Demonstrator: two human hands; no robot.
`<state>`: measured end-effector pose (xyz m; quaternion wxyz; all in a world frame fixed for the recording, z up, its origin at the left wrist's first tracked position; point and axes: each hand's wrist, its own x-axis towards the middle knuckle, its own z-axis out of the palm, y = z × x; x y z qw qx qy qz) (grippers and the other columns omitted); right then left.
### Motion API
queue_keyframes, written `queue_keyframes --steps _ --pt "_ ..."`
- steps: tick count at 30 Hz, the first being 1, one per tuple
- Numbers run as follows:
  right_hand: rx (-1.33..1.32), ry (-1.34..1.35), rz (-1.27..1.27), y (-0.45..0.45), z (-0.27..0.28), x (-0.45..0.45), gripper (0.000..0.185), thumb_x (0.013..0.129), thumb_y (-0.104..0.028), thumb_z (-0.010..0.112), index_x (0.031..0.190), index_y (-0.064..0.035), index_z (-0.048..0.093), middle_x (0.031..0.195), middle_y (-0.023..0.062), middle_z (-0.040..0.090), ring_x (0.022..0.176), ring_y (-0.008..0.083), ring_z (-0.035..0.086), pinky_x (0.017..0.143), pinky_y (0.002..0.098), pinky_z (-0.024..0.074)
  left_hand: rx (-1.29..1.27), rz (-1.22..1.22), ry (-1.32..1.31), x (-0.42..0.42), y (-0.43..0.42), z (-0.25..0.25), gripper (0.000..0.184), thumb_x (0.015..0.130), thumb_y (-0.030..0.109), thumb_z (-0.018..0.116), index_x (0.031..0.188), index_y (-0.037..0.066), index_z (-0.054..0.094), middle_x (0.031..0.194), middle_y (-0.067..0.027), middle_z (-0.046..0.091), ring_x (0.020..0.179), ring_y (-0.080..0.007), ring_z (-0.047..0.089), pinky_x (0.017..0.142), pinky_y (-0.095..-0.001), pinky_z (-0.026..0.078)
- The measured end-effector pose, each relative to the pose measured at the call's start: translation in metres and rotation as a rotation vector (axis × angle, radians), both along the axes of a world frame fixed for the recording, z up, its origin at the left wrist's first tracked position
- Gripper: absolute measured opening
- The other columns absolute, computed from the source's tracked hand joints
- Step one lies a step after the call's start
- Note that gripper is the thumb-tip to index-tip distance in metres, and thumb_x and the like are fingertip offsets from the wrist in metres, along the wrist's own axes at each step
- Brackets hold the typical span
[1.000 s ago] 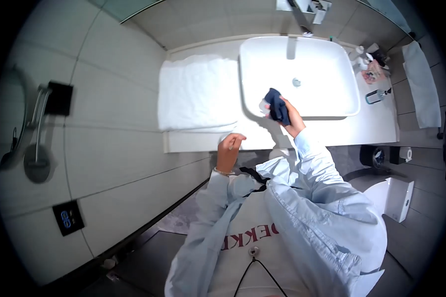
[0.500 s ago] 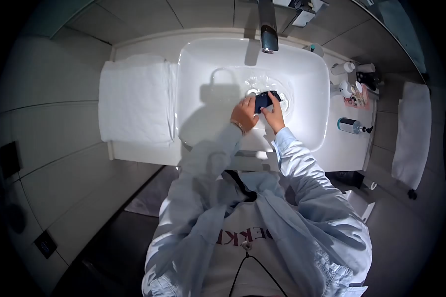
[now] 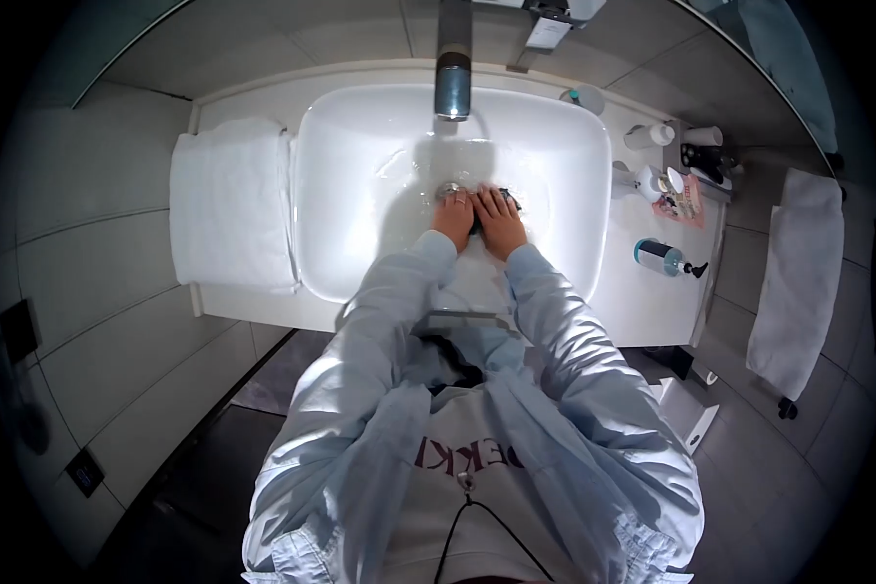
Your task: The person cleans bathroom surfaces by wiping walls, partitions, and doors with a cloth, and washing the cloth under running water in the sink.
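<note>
Both hands are down in the white sink (image 3: 346, 127), below the faucet (image 3: 454, 86). My left hand (image 3: 454, 220) is closed on the near end of a dark cloth (image 3: 476, 223), its fingers pointing at the faucet, close to the drain (image 3: 448, 189). Beside it my right hand (image 3: 498, 222) lies over the same cloth, fingers pressed down on it. Most of the cloth is hidden beneath the hands; a dark bit shows between them and another past the right fingertips. Water ripples around them in the basin.
A folded white towel (image 3: 232, 206) lies left of the sink. On the right of the counter (image 3: 642, 316) stand a pump bottle (image 3: 660, 257), a white bottle (image 3: 649, 136) and a pink packet (image 3: 681, 202). A white towel (image 3: 798, 282) hangs on the right wall.
Earlier my right hand held the dark cloth at the sink's front edge, my left apart from it. Both hands then met on it in the basin and now press it lower. The view has shifted.
</note>
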<state>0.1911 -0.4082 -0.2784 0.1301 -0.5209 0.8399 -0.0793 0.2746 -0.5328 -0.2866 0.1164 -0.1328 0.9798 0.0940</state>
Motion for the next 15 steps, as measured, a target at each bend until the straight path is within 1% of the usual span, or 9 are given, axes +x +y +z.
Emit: queue_keyframes --steps 1,3,4,6,7,9,10,12,15 --pt "0.025 -0.033 -0.010 0.000 -0.003 -0.002 0.060 0.086 -0.012 0.051 0.144 -0.0160 0.035 0.152 0.0056 0.029 0.140 0.0266 0.027 0.111 0.0475 0.0257 0.001 -0.007 0.002 -0.004 -0.002 0.008 0.074 0.071 0.024 0.070 0.136 0.005 0.041 0.134 -0.0192 0.047 0.122 -0.0323 0.047 0.100 -0.0441 0.040" --pt "-0.009 -0.061 -0.019 0.001 0.003 -0.004 0.060 0.085 -0.010 0.053 0.143 -0.0166 0.036 0.151 0.0073 0.031 0.140 0.0286 0.027 0.111 0.0460 0.0268 0.316 0.158 0.013 -0.007 -0.009 0.024 0.071 0.067 0.024 0.072 0.130 0.006 0.046 0.122 -0.0195 0.054 0.110 -0.0366 0.055 0.092 -0.0433 0.045" --pt "-0.046 -0.089 -0.025 0.000 0.012 -0.004 0.060 0.084 -0.008 0.054 0.142 -0.0172 0.038 0.149 0.0090 0.033 0.140 0.0306 0.027 0.111 0.0444 0.0278 0.314 0.155 0.009 -0.008 -0.014 0.030 0.071 0.067 0.024 0.072 0.130 0.006 0.046 0.122 -0.0195 0.054 0.110 -0.0366 0.055 0.092 -0.0433 0.045" --pt "-0.045 -0.159 -0.069 0.002 0.024 -0.005 0.062 0.083 -0.005 0.055 0.142 -0.0183 0.038 0.149 0.0097 0.032 0.139 0.0314 0.027 0.111 0.0444 0.0291 0.571 0.158 -0.275 -0.016 -0.028 0.037 0.063 0.068 0.022 0.070 0.125 0.005 0.048 0.111 -0.0186 0.060 0.097 -0.0369 0.061 0.080 -0.0428 0.051" --pt "-0.042 -0.225 -0.110 0.005 0.031 -0.006 0.065 0.082 -0.002 0.055 0.142 -0.0194 0.037 0.150 0.0105 0.031 0.139 0.0323 0.027 0.110 0.0443 0.0304 0.567 0.145 -0.279 -0.016 -0.033 0.025 0.063 0.068 0.022 0.070 0.125 0.005 0.048 0.111 -0.0186 0.060 0.097 -0.0369 0.061 0.080 -0.0428 0.051" --pt "-0.058 -0.251 -0.128 0.013 0.048 -0.010 0.069 0.080 0.000 0.056 0.143 -0.0200 0.036 0.150 0.0112 0.030 0.139 0.0336 0.027 0.109 0.0450 0.0314 0.976 0.451 -0.350 -0.014 -0.042 -0.002 0.052 0.073 0.018 0.065 0.119 0.000 0.049 0.100 -0.0190 0.062 0.087 -0.0359 0.064 0.075 -0.0427 0.056" --pt "-0.074 -0.279 -0.128 0.015 0.056 -0.012 0.073 0.078 0.002 0.057 0.143 -0.0206 0.036 0.150 0.0118 0.029 0.139 0.0349 0.027 0.109 0.0457 0.0324 0.968 0.441 -0.351 -0.015 -0.043 0.007 0.052 0.073 0.018 0.065 0.119 0.000 0.049 0.100 -0.0190 0.062 0.087 -0.0359 0.064 0.075 -0.0427 0.056" --pt "-0.119 -0.274 -0.135 0.018 0.068 -0.008 0.075 0.078 -0.001 0.060 0.145 -0.0224 0.033 0.150 0.0145 0.028 0.138 0.0362 0.027 0.108 0.0479 0.0329 1.846 1.123 -0.376 -0.009 -0.045 0.034 0.046 0.076 0.017 0.061 0.114 -0.005 0.049 0.109 -0.0238 0.058 0.089 -0.0388 0.063 0.083 -0.0449 0.056" --pt "-0.204 -0.203 -0.071 0.013 0.094 -0.003 0.082 0.076 -0.004 0.064 0.148 -0.0251 0.028 0.149 0.0178 0.028 0.138 0.0385 0.028 0.106 0.0501 0.0334 1.937 1.050 -0.457 -0.013 -0.049 0.084 0.041 0.080 0.010 0.056 0.113 -0.010 0.044 0.108 -0.0261 0.057 0.093 -0.0410 0.062 0.087 -0.0454 0.056"
